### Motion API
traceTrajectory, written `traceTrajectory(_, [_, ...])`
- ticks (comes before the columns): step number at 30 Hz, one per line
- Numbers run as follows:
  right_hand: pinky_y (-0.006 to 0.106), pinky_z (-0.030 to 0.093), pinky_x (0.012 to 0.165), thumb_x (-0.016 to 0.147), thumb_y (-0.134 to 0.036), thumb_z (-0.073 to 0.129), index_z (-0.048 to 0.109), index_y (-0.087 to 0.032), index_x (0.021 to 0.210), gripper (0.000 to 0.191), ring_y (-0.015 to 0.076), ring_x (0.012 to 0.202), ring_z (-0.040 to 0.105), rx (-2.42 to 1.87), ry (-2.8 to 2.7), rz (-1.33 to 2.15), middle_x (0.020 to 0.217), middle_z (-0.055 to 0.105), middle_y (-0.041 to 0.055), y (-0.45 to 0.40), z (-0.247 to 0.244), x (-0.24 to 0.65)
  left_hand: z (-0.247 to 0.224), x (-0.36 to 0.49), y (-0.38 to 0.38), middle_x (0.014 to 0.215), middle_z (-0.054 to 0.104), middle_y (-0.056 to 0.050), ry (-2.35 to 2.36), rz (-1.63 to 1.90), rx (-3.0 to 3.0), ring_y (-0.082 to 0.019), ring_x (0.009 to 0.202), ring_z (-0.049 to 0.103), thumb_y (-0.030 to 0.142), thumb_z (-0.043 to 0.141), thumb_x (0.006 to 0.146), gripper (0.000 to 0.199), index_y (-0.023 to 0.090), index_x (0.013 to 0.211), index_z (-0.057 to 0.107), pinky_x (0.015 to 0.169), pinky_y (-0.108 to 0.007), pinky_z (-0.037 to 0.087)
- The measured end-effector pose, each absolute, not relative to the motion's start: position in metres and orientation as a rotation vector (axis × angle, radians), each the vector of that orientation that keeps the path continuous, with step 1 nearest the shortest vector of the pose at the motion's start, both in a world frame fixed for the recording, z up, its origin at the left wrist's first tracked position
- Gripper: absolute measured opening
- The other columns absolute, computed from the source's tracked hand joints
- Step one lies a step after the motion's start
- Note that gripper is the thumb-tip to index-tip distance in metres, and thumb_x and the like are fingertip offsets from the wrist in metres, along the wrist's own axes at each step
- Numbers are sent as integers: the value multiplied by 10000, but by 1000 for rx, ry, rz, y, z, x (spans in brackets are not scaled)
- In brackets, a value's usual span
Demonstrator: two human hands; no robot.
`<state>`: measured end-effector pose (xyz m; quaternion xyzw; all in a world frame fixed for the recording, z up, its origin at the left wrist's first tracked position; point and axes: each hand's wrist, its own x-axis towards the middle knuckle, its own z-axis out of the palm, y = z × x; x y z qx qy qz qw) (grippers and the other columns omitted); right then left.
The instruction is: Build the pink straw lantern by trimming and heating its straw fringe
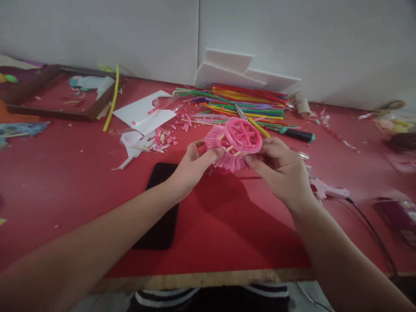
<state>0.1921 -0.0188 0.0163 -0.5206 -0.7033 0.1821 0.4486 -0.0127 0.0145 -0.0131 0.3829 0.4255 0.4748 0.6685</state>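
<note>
A pink craft model (238,138) is held up above the red table between both hands. It has a ring with spokes on top, pale wooden sticks beneath the ring, and a ruffled pink skirt-like part below. My left hand (198,164) grips its left side, thumb lying along the sticks. On the opposite side, my right hand (281,167) pinches the lower edge with thumb and fingers. Some of the right fingertips are hidden behind the model. A black phone (162,216) lies beneath my left wrist, and a pink glue gun (329,190) rests beyond my right wrist.
Colourful pipe cleaners (250,97) lie in a heap at the back, near scissors (240,112) and a dark marker (299,134). White sheets (146,112) and pink scraps (162,138) spread left of them. A brown tray (48,113) stands far left; a cord (373,232) trails at right.
</note>
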Motion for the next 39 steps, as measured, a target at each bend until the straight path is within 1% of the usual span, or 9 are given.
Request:
traceTrajectory(3, [364,549,719,887,-220,705,758,-249,890,61,215,874,649,-1323,-1691,387,917,679,39,-22,15,186,-10,-10,13,1048,706,-54,975,1053,841,-241,992,680,418,947,642,588,223,1063,586,832,-370,523])
traceTrajectory(5, [362,548,706,885,-220,703,754,-248,869,60,217,865,645,-1346,-1665,333,907,670,39,-26,13,180,-10,-8,11,1168,700,-65,913,1081,867,-261,1151,658,361,965,617,636,224,1099,574,978,-406,508])
traceTrajectory(8, [353,546,691,886,-200,693,746,-243,857,74,220,870,637,-1341,-1676,258,905,659,46,-31,11,172,-11,-6,10,1194,694,-51,828,1117,929,-262,1216,638,280,962,601,650,229,1123,577,1078,-438,472])
traceTrajectory(12, [348,550,704,894,-165,696,754,-242,892,96,207,854,635,-1279,-1734,139,929,674,50,-33,9,166,-12,-7,10,1136,698,-36,792,1143,974,-251,1146,662,256,946,605,660,234,1140,560,1045,-425,499])
traceTrajectory(19, [348,560,701,903,-160,698,722,-240,880,87,200,831,636,-1242,-1799,92,920,673,52,-34,9,167,-9,-8,6,1299,670,-58,813,1273,1097,-274,1258,630,299,957,604,710,287,1133,483,1029,-396,512])
traceTrajectory(24, [333,547,665,888,-171,722,705,-230,867,64,187,791,625,-1240,-1783,75,875,656,44,-33,12,167,-14,-7,10,1274,692,-77,875,1263,956,-298,1266,627,280,940,588,714,250,1180,542,1085,-441,477])
traceTrajectory(28, [316,533,649,891,-153,703,704,-231,873,80,169,742,625,-1236,-1817,83,827,685,23,-32,15,169,-17,-8,13,1282,700,-72,889,1176,899,-318,1286,615,258,878,661,612,248,1204,596,1128,-506,439])
traceTrajectory(34, [309,512,655,870,-153,722,692,-229,825,94,159,717,615,-1238,-1785,196,792,680,3,-32,17,172,-20,-8,13,1316,669,-35,809,1162,934,-303,1317,577,265,896,617,840,316,1358,504,1141,-486,423])
traceTrajectory(39, [278,459,596,845,-134,726,666,-221,776,126,135,663,579,-1250,-1738,341,759,648,-16,-31,17,172,-26,-9,16,1330,663,-28,740,1153,1003,-304,1310,584,320,897,652,801,346,1349,503,1127,-478,450])
